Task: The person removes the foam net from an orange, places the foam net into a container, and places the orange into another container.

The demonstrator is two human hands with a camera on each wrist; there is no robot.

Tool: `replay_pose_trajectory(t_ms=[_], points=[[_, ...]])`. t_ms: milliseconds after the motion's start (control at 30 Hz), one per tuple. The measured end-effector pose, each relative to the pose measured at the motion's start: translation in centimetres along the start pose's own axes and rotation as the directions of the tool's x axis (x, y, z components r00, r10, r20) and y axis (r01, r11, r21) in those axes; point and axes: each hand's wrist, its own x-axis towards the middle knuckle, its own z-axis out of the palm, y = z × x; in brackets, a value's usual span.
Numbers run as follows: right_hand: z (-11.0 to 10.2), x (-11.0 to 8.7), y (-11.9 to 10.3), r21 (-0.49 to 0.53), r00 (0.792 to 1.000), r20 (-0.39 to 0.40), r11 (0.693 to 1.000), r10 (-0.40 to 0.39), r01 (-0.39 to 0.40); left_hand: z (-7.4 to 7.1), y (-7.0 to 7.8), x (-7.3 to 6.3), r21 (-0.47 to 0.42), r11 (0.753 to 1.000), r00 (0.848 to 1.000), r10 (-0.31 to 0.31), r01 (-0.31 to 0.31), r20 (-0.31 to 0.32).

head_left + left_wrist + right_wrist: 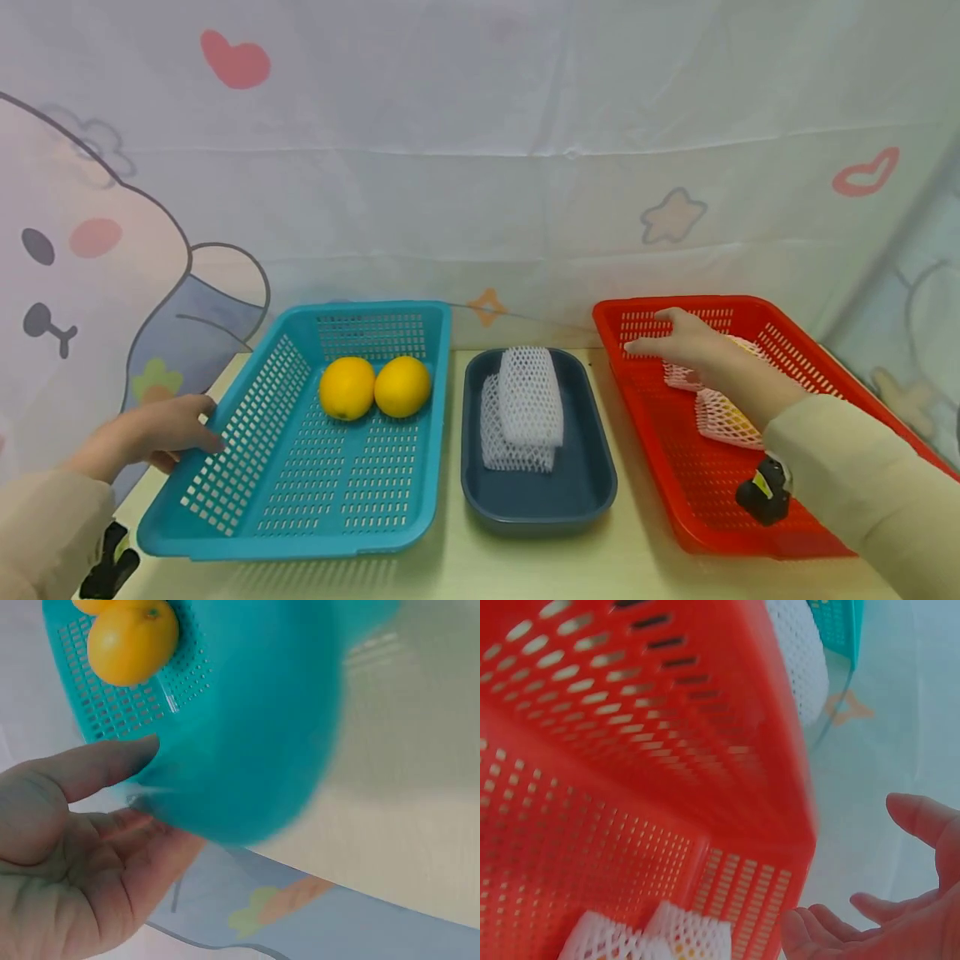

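Observation:
My left hand (161, 429) grips the left rim of a turquoise perforated basket (285, 546), thumb over the inside and fingers underneath the edge in the left wrist view. Two bare oranges (347, 388) sit side by side near the basket's back. Over the back left part of a red perforated basket (667, 483) hovers my right hand (693, 343), its fingers spread and holding nothing. Below that hand lie oranges in white foam net sleeves (726, 421), partly hidden by the hand and forearm. In the right wrist view the right hand (892, 915) shows beside the red rim.
A dark blue tray (581, 492) stands between the two baskets, with flat white foam net sleeves (531, 396) stacked in it. All three stand on a pale table (540, 575). Close behind them hangs a printed curtain (480, 192).

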Motion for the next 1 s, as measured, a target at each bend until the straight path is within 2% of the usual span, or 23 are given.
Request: replay_pose_trajectory(t_ms=[100,167,367,433,533,667,800,933,1000], points=[[-0.6,0.0,0.8,-0.046,1.0,-0.001,0.999,-0.026,0.026,0.2,-0.5,-0.2,-0.038,0.999,1.0,-0.011,0.011,0.016],[-0.9,0.1,1.3,-0.06,1.0,0.002,0.998,-0.029,0.03,0.5,-0.9,-0.2,-0.094,0.995,0.999,-0.012,0.015,0.034],[-2.2,0.4,2.7,-0.114,0.998,0.036,0.992,-0.042,0.046,1.3,-1.9,0.0,-0.265,0.964,0.998,0.008,0.01,0.066],[-2.5,0.5,3.2,-0.129,0.996,0.054,0.989,-0.072,0.079,1.4,-2.0,0.0,-0.276,0.961,0.998,0.014,0.004,0.062],[-2.9,0.7,4.2,-0.162,0.983,0.06,0.97,-0.173,0.18,1.5,-2.2,0.0,-0.273,0.962,0.998,0.031,-0.014,0.057],[-3.5,0.8,5.7,-0.251,0.948,0.034,0.915,-0.317,0.315,1.7,-2.0,0.3,-0.261,0.964,0.997,0.065,-0.05,0.048],[-4.3,0.9,6.6,-0.343,0.92,0.047,0.859,-0.388,0.38,1.8,-1.7,0.5,-0.243,0.968,0.997,0.073,-0.06,0.041],[-4.9,1.3,7.2,-0.449,0.883,0.093,0.772,-0.459,0.449,1.7,-1.6,0.5,-0.212,0.976,0.998,0.052,-0.046,0.022],[-5.0,1.5,7.4,-0.482,0.855,0.134,0.721,-0.502,0.498,1.7,-1.6,0.6,-0.196,0.98,0.999,0.039,-0.036,0.012]])
